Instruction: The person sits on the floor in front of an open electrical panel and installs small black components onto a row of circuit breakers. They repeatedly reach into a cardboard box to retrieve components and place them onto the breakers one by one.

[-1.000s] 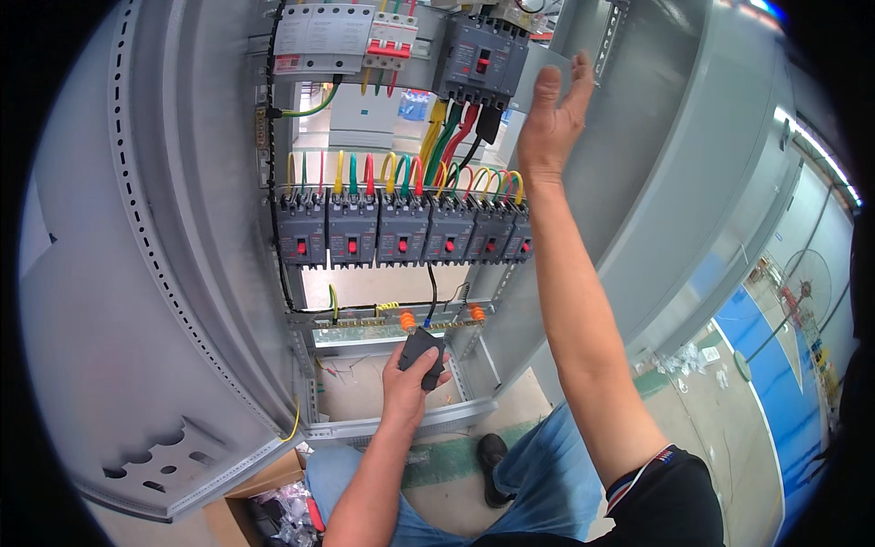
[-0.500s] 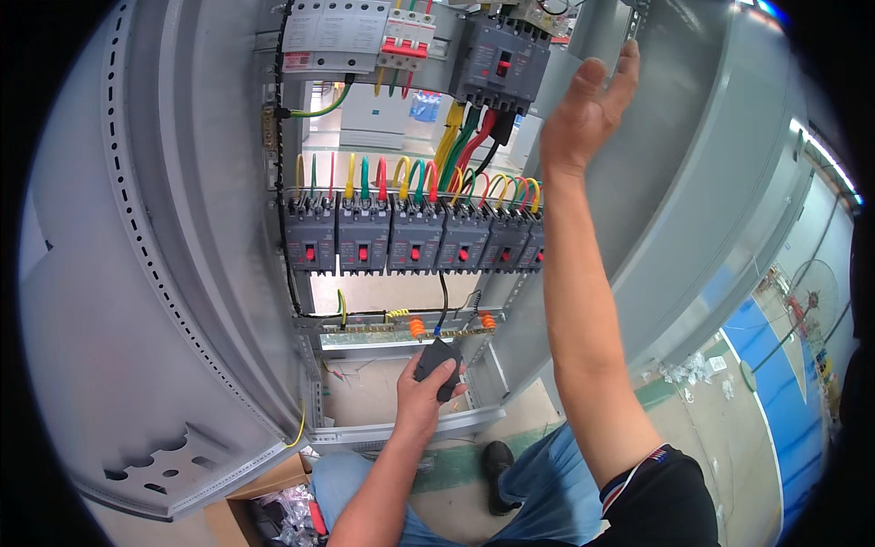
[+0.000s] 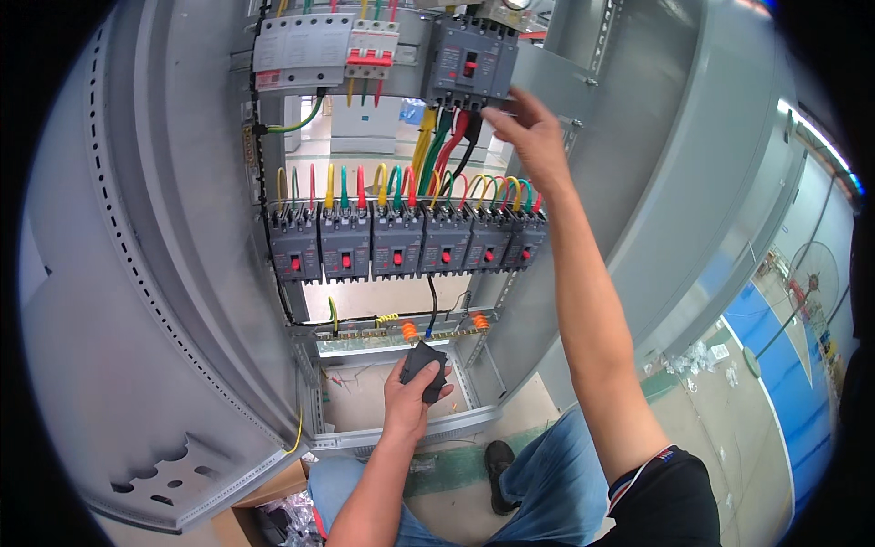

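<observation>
My left hand (image 3: 408,401) is closed around a small stack of thin black plastic plates (image 3: 423,371), low in front of the cabinet's bottom opening. Its thumb presses flat on the top plate. Up high, my right hand (image 3: 536,141) is at the lower right corner of a large grey circuit breaker (image 3: 470,64) with a red toggle. Thumb and fingers are apart there, and I see nothing between them; whether they touch the housing is unclear. Thick yellow, green, red and black cables (image 3: 444,146) run down from that breaker.
A row of smaller breakers (image 3: 397,246) with looped coloured wires crosses the cabinet. Below it lie a brass terminal bar (image 3: 365,335) and orange insulators (image 3: 408,330). A surge protector (image 3: 303,50) is at upper left. A cardboard box (image 3: 232,524) with plastic bags stands by my leg.
My right hand has come down and left from beside the cabinet's right wall to the large breaker's lower corner. The left hand still holds the black plates; the view has shifted slightly.
</observation>
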Available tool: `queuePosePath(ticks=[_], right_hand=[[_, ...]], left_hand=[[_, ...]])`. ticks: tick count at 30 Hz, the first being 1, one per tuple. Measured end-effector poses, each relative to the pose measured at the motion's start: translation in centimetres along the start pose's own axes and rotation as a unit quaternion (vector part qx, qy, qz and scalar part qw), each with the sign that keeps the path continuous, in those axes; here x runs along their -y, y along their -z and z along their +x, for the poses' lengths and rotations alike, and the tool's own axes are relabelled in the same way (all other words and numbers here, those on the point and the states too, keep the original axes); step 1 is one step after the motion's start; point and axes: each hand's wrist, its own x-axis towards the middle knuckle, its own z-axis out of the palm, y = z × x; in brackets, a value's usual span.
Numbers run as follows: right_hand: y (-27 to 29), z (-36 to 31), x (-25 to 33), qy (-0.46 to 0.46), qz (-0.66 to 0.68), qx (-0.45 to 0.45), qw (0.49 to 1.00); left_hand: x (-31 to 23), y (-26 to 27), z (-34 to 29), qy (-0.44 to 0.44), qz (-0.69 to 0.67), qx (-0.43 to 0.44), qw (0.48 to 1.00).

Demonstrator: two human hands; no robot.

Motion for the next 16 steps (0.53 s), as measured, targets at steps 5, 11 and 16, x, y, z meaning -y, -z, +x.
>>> queuePosePath(ticks=[5, 11, 16], right_hand=[[0.1, 0.1, -1.5, -0.037, 0.061, 0.008, 0.997], [-0.6, -0.4, -2.3, -0.079, 0.111, -0.008, 0.991], [0.2, -0.6, -1.7, -0.097, 0.076, 0.010, 0.992]], left_hand=[[0.2, -0.6, 0.0, 0.000, 0.012, 0.004, 1.000], [0.4, -0.6, 0.1, 0.006, 0.019, -0.003, 1.000], [0.6, -0.4, 0.3, 0.004, 0.026, -0.001, 1.000]])
